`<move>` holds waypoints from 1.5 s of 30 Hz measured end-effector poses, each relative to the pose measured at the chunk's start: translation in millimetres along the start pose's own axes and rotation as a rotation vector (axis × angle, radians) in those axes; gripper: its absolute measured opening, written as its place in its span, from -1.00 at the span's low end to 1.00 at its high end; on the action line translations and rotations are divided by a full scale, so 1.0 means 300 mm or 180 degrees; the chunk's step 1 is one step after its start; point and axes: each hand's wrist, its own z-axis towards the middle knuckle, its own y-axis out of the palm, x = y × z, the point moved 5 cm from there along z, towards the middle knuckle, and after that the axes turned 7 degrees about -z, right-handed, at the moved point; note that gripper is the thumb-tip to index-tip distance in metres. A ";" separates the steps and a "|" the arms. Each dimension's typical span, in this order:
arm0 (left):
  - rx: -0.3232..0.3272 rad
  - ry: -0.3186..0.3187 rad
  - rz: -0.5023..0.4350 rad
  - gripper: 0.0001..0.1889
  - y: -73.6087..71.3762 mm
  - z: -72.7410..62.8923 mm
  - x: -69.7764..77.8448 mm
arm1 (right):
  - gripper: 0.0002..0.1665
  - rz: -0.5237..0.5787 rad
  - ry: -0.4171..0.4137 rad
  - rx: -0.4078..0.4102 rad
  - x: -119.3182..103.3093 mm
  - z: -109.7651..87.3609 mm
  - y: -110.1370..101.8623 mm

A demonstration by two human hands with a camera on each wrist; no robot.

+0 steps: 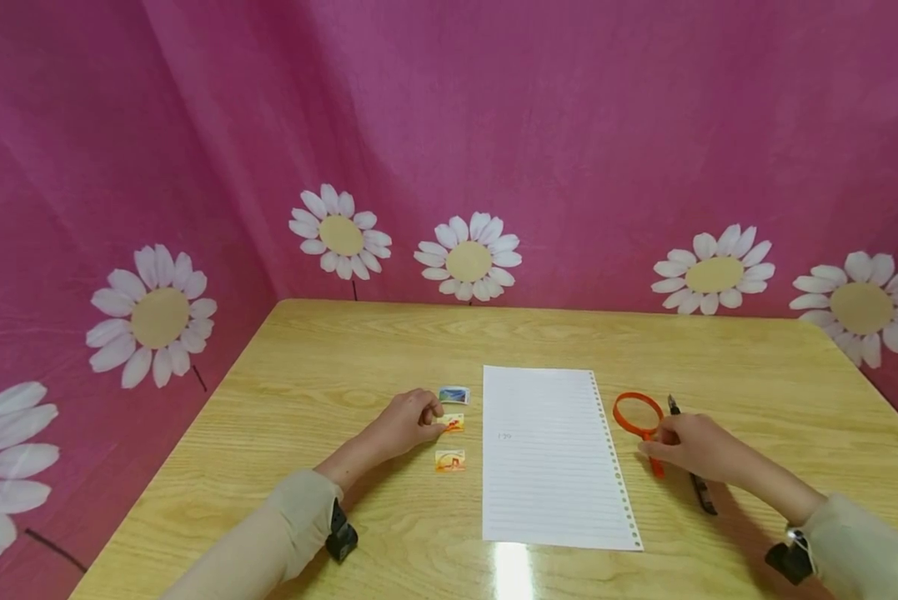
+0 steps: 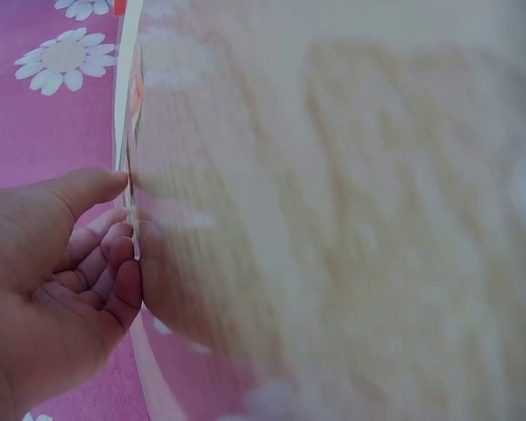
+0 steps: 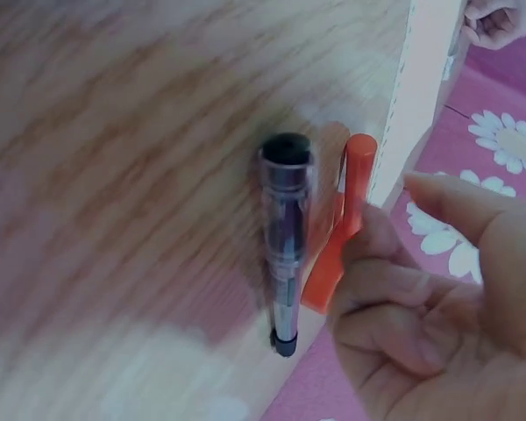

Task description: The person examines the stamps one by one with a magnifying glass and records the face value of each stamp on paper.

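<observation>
Three small postage stamps lie in a column left of the paper: a blue-green one, a yellow-and-red one and an orange-yellow one. My left hand pinches the left end of the middle stamp, close on the tabletop; its fingers partly cover it. On the right, a magnifying glass with an orange-red rim lies flat. My right hand is at its handle, fingers loosely curled beside it and thumb apart from it. A clear-barrelled pen with dark ends lies beside the handle, partly under that hand.
A lined sheet of paper with punched holes lies between the hands, with a small handwritten number on it. The wooden table reaches back to a pink flowered curtain. Light glares near the front edge.
</observation>
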 end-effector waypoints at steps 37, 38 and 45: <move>0.0117 0.0378 -0.0350 -0.84 0.004 -0.064 0.086 | -0.84 0.0452 -0.0336 0.0916 0.055 -0.010 -0.049; 0.0103 0.0399 -0.0350 -0.85 0.008 -0.067 0.087 | -0.83 0.0423 -0.0327 0.0925 0.058 -0.009 -0.050; 0.0037 0.0497 -0.0381 -0.82 0.031 -0.087 0.103 | -0.80 0.0261 -0.0275 0.1006 0.076 0.000 -0.060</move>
